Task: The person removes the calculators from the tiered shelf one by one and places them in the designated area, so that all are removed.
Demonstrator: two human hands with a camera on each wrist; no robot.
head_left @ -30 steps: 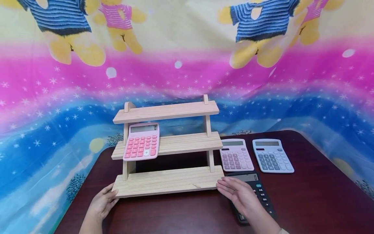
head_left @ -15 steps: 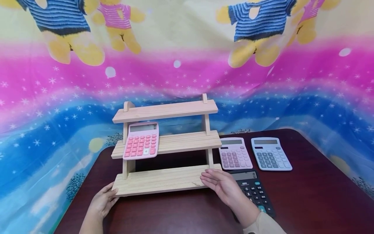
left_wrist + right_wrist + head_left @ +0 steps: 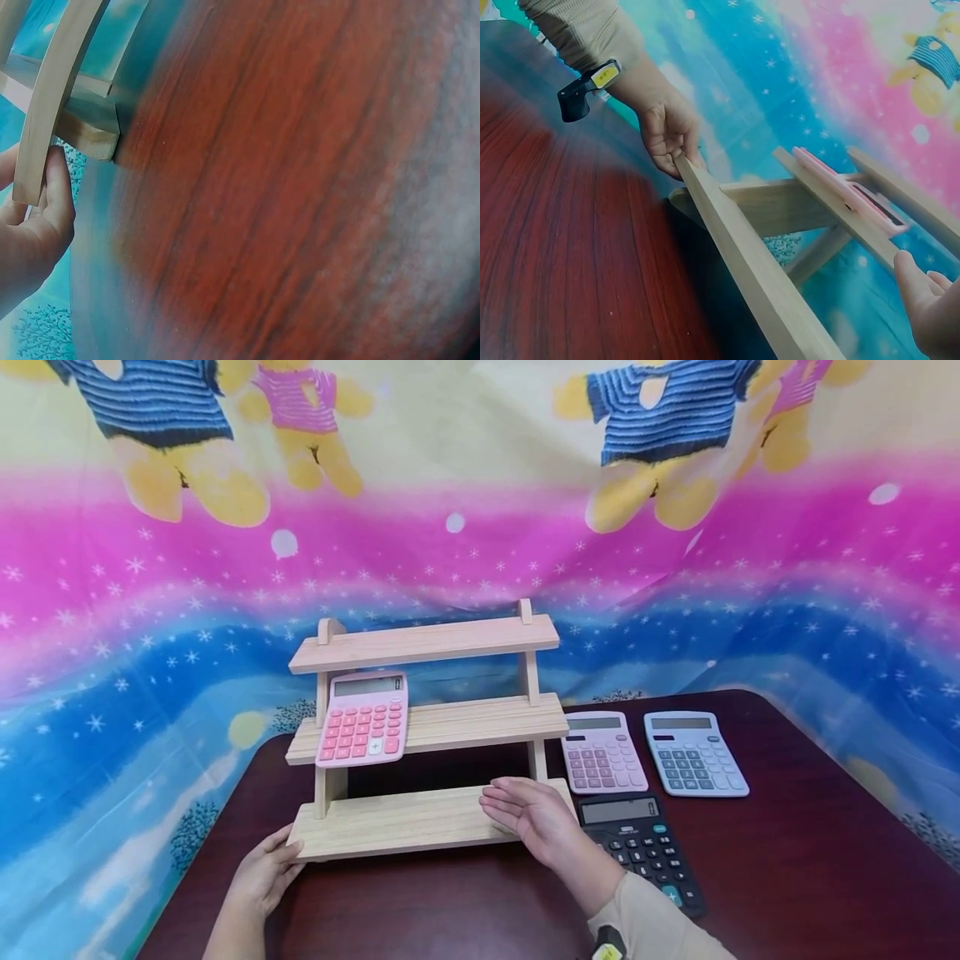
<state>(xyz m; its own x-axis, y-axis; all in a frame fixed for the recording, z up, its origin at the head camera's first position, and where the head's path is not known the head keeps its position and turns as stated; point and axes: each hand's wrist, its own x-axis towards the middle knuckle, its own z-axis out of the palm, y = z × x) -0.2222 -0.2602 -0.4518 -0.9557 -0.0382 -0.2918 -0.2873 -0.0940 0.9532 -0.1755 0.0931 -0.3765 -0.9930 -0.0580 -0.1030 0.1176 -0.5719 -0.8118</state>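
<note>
A three-tier wooden shelf (image 3: 427, 822) stands on the table. My left hand (image 3: 262, 875) grips the left end of its bottom board, thumb on top and fingers underneath; the left wrist view shows this hand (image 3: 37, 244) around the board's end. A pink calculator (image 3: 363, 718) leans on the middle board at the left, its display upward. My right hand (image 3: 536, 818), fingers straight and palm facing left, is over the right part of the bottom board. Whether it touches the wood is unclear. In the right wrist view, this hand (image 3: 934, 311) appears at the lower right corner, holding nothing.
Right of the shelf, a pale pink calculator (image 3: 603, 752) and a light blue calculator (image 3: 696, 753) lie on the dark red table (image 3: 810, 860). A black calculator (image 3: 652, 856) lies nearer, partly behind my right forearm. A printed cloth (image 3: 465, 560) hangs behind.
My right hand has moved left, from the bottom board's right end to over the board, uncovering more of the black calculator. The left hand keeps its grip.
</note>
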